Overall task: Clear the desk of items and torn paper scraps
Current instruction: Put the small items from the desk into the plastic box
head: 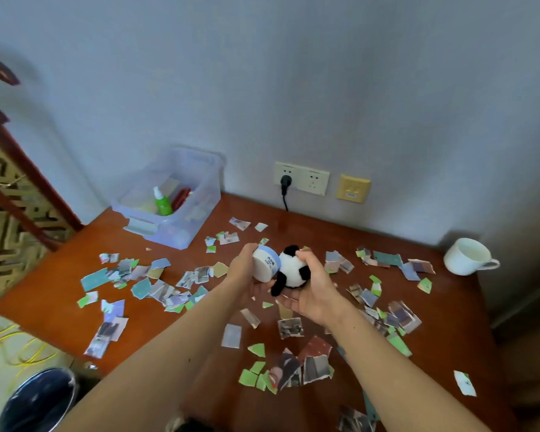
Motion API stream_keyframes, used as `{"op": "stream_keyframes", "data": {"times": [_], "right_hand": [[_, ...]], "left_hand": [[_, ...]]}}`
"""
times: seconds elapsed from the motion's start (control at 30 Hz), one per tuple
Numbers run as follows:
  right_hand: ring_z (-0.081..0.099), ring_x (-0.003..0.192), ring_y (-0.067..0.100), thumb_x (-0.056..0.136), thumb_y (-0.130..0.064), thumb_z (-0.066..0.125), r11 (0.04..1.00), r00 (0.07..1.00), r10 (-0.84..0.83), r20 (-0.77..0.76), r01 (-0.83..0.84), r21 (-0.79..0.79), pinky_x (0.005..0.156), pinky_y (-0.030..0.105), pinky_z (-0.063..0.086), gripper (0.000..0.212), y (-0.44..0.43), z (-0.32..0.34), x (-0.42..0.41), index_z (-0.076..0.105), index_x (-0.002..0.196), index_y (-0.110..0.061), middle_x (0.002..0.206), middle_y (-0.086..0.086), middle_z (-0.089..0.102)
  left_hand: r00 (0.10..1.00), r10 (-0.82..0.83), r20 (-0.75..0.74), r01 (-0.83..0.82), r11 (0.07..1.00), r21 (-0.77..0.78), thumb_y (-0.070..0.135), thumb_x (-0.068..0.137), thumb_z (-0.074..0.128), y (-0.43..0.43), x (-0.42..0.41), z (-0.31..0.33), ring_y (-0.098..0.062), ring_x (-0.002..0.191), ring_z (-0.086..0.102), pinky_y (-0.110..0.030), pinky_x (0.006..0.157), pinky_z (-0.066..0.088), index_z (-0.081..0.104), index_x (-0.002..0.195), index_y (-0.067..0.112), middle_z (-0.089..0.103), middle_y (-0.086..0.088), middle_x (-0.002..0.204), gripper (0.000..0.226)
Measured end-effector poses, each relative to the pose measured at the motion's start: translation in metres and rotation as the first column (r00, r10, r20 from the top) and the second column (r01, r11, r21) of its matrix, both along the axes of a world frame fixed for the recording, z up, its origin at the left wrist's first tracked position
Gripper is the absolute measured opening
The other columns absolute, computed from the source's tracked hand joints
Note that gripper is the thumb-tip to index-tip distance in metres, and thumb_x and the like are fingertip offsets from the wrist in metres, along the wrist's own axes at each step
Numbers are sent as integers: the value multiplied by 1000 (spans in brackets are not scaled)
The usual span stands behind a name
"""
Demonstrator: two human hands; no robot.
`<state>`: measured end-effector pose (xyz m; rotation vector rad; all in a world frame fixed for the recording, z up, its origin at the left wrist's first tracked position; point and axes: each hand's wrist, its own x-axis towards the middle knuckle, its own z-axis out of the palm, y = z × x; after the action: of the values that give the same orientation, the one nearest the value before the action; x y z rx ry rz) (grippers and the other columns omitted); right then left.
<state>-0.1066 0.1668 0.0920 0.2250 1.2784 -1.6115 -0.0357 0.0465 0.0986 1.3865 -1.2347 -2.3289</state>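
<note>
Above the middle of the reddish wooden desk [60, 294], my left hand [243, 272] grips a white jar with a blue lid [265, 265], tipped on its side. Right beside it, my right hand [309, 291] holds a small black-and-white panda plush [292, 271], fingers curled round it from below and behind. Jar and plush touch each other. Several torn paper scraps [156, 285] in green, teal and photo prints lie scattered over most of the desk, some under my forearms.
A clear plastic bin [197, 210] holding a green bottle [162, 204] stands at the back left against the wall. A white cup [466, 257] sits at the far right. A black bin [41, 400] stands on the floor at lower left. A plug [285, 182] hangs in the wall socket.
</note>
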Motion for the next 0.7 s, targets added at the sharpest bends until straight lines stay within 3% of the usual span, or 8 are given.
{"op": "stream_keyframes", "data": {"times": [0.1, 0.2, 0.27, 0.37, 0.47, 0.53, 0.63, 0.7], "right_hand": [[68, 78, 29, 88, -37, 63, 999, 998, 48, -41, -49, -20, 68, 39, 57, 40, -43, 6, 10, 60, 117, -11, 96, 16, 67], [67, 75, 29, 89, -29, 62, 996, 994, 78, -73, -80, -27, 74, 41, 56, 35, -93, 11, 22, 61, 116, -8, 92, 16, 66], [67, 74, 30, 90, -24, 61, 996, 994, 70, -78, -74, -47, 73, 42, 56, 31, -127, 14, 32, 60, 115, -7, 90, 16, 65], [68, 81, 31, 91, -17, 60, 993, 994, 65, -93, -73, -89, 67, 39, 59, 27, -178, 17, 43, 58, 115, -6, 96, 18, 67], [68, 80, 27, 88, -11, 65, 994, 993, 31, -116, -43, -96, 60, 35, 58, 39, -226, 20, 49, 52, 125, -4, 112, 22, 63], [69, 87, 30, 86, -9, 68, 995, 984, 21, -176, -37, -90, 61, 35, 59, 45, -256, 21, 51, 50, 126, -7, 122, 22, 59], [68, 97, 32, 85, -7, 70, 995, 959, 7, -282, -35, -95, 66, 38, 61, 46, -292, 27, 51, 48, 125, -10, 119, 17, 59], [69, 98, 33, 84, -5, 70, 993, 952, -11, -305, -26, -117, 70, 43, 61, 48, -312, 32, 48, 47, 126, -10, 117, 16, 59]], "left_hand": [[999, 33, 1, -33, 999, -17, 42, 95, 48, -43, 14, 2, -27, 78, 62, -39, 65, 56, 54, 114, 9, 62, -19, 98, 39], [997, 78, 3, -78, 997, -20, 40, 95, 49, -88, 28, 7, -25, 72, 62, -33, 53, 55, 55, 104, 10, 62, -17, 90, 32], [995, 101, 12, -100, 993, -61, 38, 95, 50, -120, 36, 10, -27, 75, 63, -36, 59, 57, 55, 104, 10, 62, -18, 92, 29], [992, 119, 37, -114, 986, -122, 41, 95, 49, -171, 46, 9, -30, 81, 64, -39, 67, 55, 56, 112, 9, 66, -19, 101, 37], [991, 135, 22, -130, 977, -167, 41, 97, 47, -219, 54, 12, -27, 82, 61, -36, 65, 51, 56, 105, 13, 63, -14, 94, 31], [992, 129, -11, -129, 982, -140, 40, 97, 48, -249, 58, 15, -29, 90, 60, -38, 70, 52, 54, 111, 12, 61, -16, 101, 32], [993, 103, -58, -109, 987, -114, 36, 96, 52, -289, 59, 21, -27, 86, 61, -34, 58, 56, 52, 120, 8, 60, -22, 110, 37], [993, 91, -74, -99, 988, -116, 32, 94, 52, -311, 57, 25, -30, 87, 62, -33, 54, 56, 55, 111, 9, 60, -22, 109, 29]]}}
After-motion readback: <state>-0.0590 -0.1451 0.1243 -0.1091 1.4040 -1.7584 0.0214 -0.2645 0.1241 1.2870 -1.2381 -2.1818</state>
